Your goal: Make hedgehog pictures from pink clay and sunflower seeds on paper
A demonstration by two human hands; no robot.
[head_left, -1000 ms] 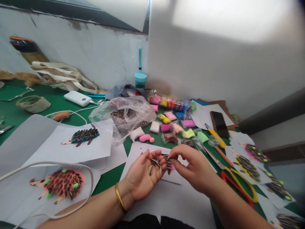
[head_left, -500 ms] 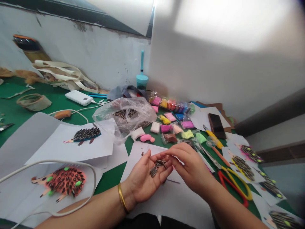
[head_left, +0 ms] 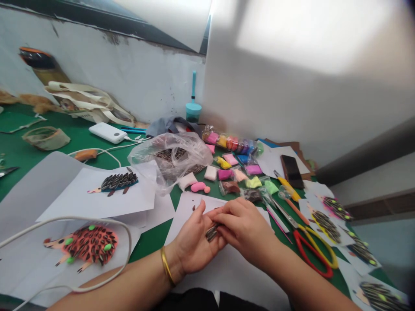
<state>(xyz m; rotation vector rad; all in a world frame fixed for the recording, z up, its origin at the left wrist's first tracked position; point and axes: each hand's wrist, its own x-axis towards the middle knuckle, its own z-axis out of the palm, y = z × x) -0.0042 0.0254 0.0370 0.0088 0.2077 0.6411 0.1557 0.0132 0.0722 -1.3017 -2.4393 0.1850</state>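
Palm up over a white sheet (head_left: 181,220), my left hand (head_left: 191,246) cradles a few striped sunflower seeds (head_left: 212,233) in its cupped palm. A gold bangle (head_left: 167,265) circles that wrist. My right hand (head_left: 243,224) lies over the left fingers, its thumb and fingertips pinched together at the seeds; the fingertips partly cover what they grip. Small dark bits (head_left: 193,207) lie on the sheet just beyond my left thumb. Behind the hands, a clear plastic bag (head_left: 175,151) holds many more sunflower seeds.
Hedgehog pictures covered in seeds lie at left, one coral (head_left: 87,246) and one dark (head_left: 118,181), with more at right (head_left: 326,226). A white cable (head_left: 125,233) loops across the left side. Clay packets (head_left: 225,174), scissors (head_left: 314,250), a cutter (head_left: 287,185) and a phone (head_left: 292,171) lie around.
My right hand has moved left and closer over the left palm, its fingertips now down at the seeds. My left hand stays nearly in place. The view has shifted slightly.
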